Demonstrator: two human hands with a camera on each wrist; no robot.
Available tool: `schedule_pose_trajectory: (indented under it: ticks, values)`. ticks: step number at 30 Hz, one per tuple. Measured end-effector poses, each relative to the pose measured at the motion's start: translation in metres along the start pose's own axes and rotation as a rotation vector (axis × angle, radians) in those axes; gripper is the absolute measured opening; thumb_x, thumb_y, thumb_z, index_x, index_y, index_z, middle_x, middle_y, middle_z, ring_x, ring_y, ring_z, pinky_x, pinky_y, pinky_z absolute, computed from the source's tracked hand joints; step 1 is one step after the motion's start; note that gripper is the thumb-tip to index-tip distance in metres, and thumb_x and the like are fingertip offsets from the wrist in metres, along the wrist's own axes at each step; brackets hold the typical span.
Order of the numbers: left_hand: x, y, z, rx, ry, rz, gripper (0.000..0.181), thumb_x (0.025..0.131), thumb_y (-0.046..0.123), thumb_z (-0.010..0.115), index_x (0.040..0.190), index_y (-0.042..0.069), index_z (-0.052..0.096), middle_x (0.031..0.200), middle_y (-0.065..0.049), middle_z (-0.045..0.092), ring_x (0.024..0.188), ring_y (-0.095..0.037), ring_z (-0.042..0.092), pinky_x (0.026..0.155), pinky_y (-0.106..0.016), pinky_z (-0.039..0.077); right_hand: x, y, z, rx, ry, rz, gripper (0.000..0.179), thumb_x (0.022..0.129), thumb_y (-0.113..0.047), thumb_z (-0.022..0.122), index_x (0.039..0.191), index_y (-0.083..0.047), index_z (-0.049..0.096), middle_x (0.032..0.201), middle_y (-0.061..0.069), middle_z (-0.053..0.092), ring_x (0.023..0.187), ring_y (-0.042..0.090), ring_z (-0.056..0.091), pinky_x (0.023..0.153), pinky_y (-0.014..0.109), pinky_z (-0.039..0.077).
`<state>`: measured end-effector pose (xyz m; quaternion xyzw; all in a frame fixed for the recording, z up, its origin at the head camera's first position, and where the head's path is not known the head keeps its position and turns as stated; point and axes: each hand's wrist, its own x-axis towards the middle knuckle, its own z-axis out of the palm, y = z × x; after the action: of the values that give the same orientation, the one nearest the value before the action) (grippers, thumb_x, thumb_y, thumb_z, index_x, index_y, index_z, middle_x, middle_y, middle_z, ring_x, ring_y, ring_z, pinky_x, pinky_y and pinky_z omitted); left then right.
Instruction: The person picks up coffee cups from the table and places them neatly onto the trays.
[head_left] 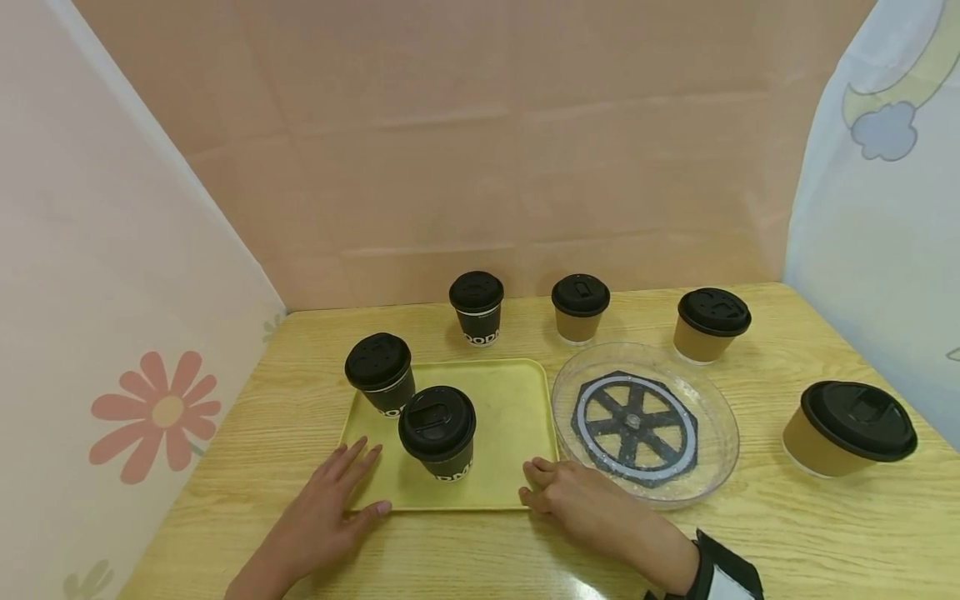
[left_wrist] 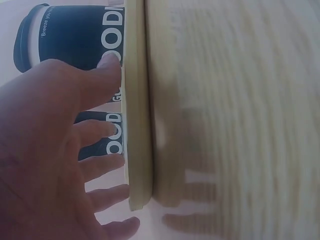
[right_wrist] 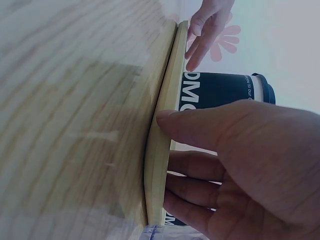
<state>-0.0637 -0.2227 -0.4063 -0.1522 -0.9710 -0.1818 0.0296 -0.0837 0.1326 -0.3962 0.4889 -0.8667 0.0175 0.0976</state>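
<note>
In the head view a yellow tray [head_left: 502, 417] lies on the table with two black lidded paper cups standing on it. One cup [head_left: 438, 433] is near the middle; the other cup [head_left: 382, 375] stands at the far left corner. My left hand [head_left: 322, 517] rests at the tray's near left corner, fingers spread along the left edge and thumb at the front. The right hand [head_left: 577, 504] holds the near right corner. In the right wrist view its thumb [right_wrist: 185, 125] lies against the rim, with bent fingers [right_wrist: 192, 190] on the tray side.
A clear round dish [head_left: 720, 458] with a dark spoked pattern sits right beside the tray. Behind stand a black cup [head_left: 478, 321] and a brown cup [head_left: 579, 321]. Two more brown cups [head_left: 697, 337] are to the right, the larger one [head_left: 825, 437] nearer me.
</note>
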Motion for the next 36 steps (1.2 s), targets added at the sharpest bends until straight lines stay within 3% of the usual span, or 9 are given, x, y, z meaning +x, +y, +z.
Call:
schedule_pose_trajectory:
  ticks: [8,15,24,30,33,36]
  values:
    - [0.002,-0.002,0.004,0.002,-0.046,0.002,0.066,0.09,0.052,0.061,0.144,0.015,0.049,0.15,-0.013,0.045,0.138,-0.046,0.039,0.103,-0.063,0.041,0.0,0.0,0.0,0.026,-0.018,0.018,0.023,0.089,-0.017,0.066,0.109,-0.021,0.075,0.118,0.009,0.07,0.108,0.021,0.068,0.079,0.033,0.057]
    - [0.002,-0.002,0.002,-0.015,-0.093,-0.02,0.064,0.092,0.055,0.056,0.141,0.014,0.053,0.15,-0.013,0.045,0.14,-0.046,0.036,0.105,-0.063,0.039,0.002,0.0,0.001,-0.007,0.04,-0.014,0.019,0.087,-0.018,0.068,0.105,-0.019,0.076,0.112,0.005,0.07,0.093,0.016,0.068,0.07,0.027,0.055]
    - [0.003,-0.001,0.004,-0.041,-0.093,-0.013,0.064,0.092,0.056,0.057,0.139,0.013,0.055,0.149,-0.013,0.047,0.14,-0.045,0.036,0.107,-0.061,0.038,0.002,-0.001,-0.001,0.028,-0.013,0.004,0.017,0.087,-0.019,0.068,0.103,-0.019,0.075,0.112,0.007,0.07,0.094,0.019,0.07,0.069,0.03,0.057]
    - [0.003,-0.002,0.002,-0.043,-0.11,-0.029,0.065,0.092,0.057,0.056,0.14,0.013,0.054,0.15,-0.013,0.045,0.141,-0.045,0.034,0.107,-0.062,0.037,0.009,0.004,-0.009,0.225,-0.074,0.044,0.005,0.089,-0.016,0.069,0.092,-0.02,0.068,0.092,-0.006,0.062,0.069,0.0,0.052,0.058,0.015,0.043]
    - [0.003,-0.002,0.001,-0.044,-0.119,-0.04,0.066,0.091,0.058,0.056,0.141,0.015,0.053,0.151,-0.011,0.044,0.142,-0.044,0.033,0.108,-0.062,0.036,0.015,0.009,-0.017,0.276,-0.072,0.085,0.008,0.089,-0.011,0.068,0.093,-0.018,0.069,0.098,-0.002,0.069,0.072,0.004,0.062,0.06,0.018,0.048]
    - [0.003,-0.002,0.001,-0.044,-0.124,-0.044,0.067,0.091,0.059,0.055,0.142,0.016,0.052,0.152,-0.011,0.044,0.143,-0.044,0.033,0.108,-0.062,0.036,0.023,0.017,-0.026,0.222,-0.019,0.118,0.015,0.089,-0.012,0.067,0.102,-0.014,0.074,0.105,0.004,0.074,0.084,0.016,0.072,0.067,0.028,0.057]
